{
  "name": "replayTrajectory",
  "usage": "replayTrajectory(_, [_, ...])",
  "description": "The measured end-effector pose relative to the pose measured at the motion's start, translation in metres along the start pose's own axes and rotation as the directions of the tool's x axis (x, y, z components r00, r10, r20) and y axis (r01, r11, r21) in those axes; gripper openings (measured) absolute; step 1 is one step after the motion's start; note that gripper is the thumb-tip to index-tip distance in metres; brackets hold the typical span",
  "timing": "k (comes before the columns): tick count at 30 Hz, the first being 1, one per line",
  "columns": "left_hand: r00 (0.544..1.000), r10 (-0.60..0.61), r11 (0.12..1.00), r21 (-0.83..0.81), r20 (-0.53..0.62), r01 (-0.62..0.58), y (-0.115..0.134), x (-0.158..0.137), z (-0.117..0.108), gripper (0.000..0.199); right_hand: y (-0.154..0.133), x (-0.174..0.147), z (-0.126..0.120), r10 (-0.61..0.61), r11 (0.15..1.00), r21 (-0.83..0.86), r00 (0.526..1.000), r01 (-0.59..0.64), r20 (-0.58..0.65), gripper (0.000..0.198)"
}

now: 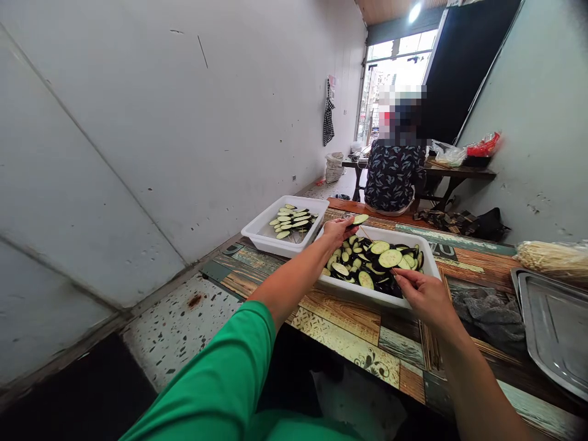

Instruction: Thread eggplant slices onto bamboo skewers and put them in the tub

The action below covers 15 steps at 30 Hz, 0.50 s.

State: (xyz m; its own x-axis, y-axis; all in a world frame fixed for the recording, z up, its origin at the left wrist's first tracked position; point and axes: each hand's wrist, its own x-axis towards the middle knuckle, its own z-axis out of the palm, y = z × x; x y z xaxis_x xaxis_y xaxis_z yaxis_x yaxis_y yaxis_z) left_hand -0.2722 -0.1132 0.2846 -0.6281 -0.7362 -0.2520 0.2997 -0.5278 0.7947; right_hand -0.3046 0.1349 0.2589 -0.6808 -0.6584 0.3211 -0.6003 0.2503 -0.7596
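Note:
My left hand (339, 231) pinches an eggplant slice (361, 219) above the far edge of a white tub (429, 260). Loose eggplant slices (389, 258) with dark skin and pale flesh fill this tub. Over its near right corner, my right hand (420, 293) has thumb and fingers closed on a thin wooden skewer. Part of that skewer (366, 233) shows near the left hand's slice; the stretch between is hard to make out against the pile. To the left, a second white tub (261, 234) holds skewered eggplant slices (294, 220) laid in rows.
Bundled skewers (429, 346) lie right of the full tub, beside a dark grey cloth (489, 315). Metal trays (558, 324) and a bag of pale thin sticks (554, 256) are at the right. Beyond the patterned table (349, 343), a person (395, 174) sits facing away.

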Motion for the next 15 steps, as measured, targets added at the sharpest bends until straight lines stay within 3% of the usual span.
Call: replayTrajectory(15, [0.996, -0.012, 0.997, 0.074, 0.089, 0.005, -0.0027, -0.0067, 0.0001, 0.02, 0.0053, -0.0004, 0.002, 0.033, 0.999, 0.043, 0.999, -0.033, -0.006, 0.043])
